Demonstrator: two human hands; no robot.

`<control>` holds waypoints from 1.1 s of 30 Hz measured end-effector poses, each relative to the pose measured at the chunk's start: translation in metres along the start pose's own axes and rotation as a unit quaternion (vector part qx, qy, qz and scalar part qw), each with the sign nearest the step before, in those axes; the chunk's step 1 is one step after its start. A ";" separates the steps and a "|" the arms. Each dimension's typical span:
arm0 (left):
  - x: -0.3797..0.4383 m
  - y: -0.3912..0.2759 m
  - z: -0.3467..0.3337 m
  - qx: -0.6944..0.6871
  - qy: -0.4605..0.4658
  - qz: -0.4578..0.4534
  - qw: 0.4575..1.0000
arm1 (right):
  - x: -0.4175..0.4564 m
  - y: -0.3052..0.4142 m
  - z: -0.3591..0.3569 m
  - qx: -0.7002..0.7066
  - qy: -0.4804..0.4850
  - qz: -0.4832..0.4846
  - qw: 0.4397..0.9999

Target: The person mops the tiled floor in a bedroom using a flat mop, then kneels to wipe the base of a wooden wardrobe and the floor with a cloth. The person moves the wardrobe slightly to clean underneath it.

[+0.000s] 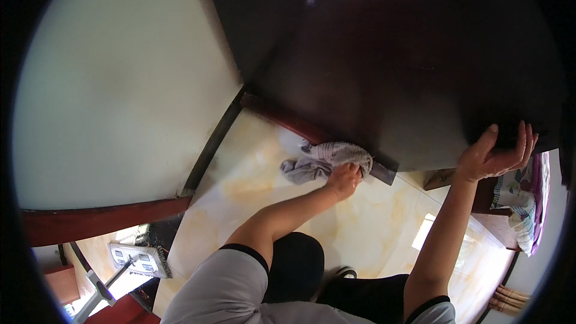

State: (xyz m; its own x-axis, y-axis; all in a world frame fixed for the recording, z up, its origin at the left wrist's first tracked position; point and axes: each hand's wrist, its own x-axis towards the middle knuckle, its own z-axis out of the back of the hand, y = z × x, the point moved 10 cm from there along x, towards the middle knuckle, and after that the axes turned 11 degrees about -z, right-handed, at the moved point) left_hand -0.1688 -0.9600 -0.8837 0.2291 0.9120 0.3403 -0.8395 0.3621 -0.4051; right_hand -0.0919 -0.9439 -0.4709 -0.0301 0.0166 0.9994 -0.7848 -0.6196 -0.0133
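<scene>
My left hand (345, 182) grips a grey terry cloth (345, 153), which is bunched up with a loose part trailing to the left. The cloth presses against the reddish-brown base strip (288, 119) of a large dark panel (360, 63), just above the tiled floor. Near the panel's right edge, my right hand (497, 155) rests against the dark surface, fingers spread and thumb up. No object shows in that hand.
A pale wall (121, 90) with a black skirting (213, 141) stands at the left. A flat mop (139, 258) lies by the doorway, lower left. Patterned bedding (522, 193) shows at the right. Below me is glossy marbled tile (252, 162), with my shoe (346, 272) on it.
</scene>
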 end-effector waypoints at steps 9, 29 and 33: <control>-0.054 0.134 0.072 0.143 0.044 0.130 0.980 | -0.004 -0.002 -0.001 -0.033 0.011 0.032 0.999; -0.094 0.235 0.146 0.179 -0.167 0.358 0.901 | -0.010 -0.009 0.002 -0.006 0.002 0.029 1.000; -0.061 0.149 0.070 0.223 0.038 0.198 0.954 | -0.013 -0.010 -0.001 0.025 -0.003 0.034 0.999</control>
State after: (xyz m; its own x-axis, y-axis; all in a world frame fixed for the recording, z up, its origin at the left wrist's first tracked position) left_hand -0.3426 -0.9754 -0.9053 -0.1289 0.9778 0.1654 -0.9898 -0.1166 -0.0822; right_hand -0.0847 -0.9372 -0.4835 -0.0773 -0.0317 0.9965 -0.7492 -0.6576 -0.0791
